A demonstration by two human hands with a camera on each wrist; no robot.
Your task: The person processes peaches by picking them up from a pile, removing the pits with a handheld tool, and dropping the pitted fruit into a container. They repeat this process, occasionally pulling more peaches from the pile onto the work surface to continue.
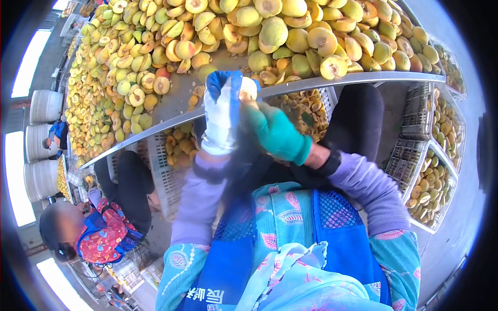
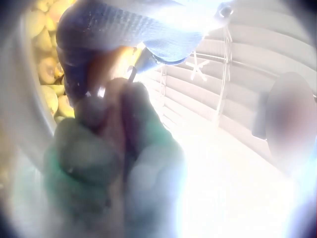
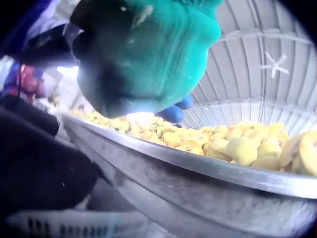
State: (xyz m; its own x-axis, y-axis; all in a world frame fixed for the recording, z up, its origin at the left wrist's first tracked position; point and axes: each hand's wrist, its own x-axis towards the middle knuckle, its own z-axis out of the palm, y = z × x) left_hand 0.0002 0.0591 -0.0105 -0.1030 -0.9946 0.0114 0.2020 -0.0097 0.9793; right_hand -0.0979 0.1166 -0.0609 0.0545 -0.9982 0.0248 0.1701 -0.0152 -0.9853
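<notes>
My left hand (image 1: 222, 114), in a white and blue glove, holds a yellow peach half (image 1: 249, 88) above the rim of the metal table. My right hand (image 1: 282, 133), in a green glove, is close against it and grips a slim tool. In the left wrist view the tool's pinkish-brown handle (image 2: 116, 119) runs between the green fingers, and its small curved metal tip (image 2: 132, 73) is at the fruit. The right wrist view shows mostly the back of the green glove (image 3: 153, 54), which hides the tool.
Cut peaches (image 1: 290, 39) are heaped over the metal table, whose raised rim (image 1: 363, 78) runs in front of me. Crates of peach halves (image 1: 428, 181) stand on the floor at right. Another crate (image 1: 163, 171) is under the rim. A person (image 1: 106, 233) sits at left.
</notes>
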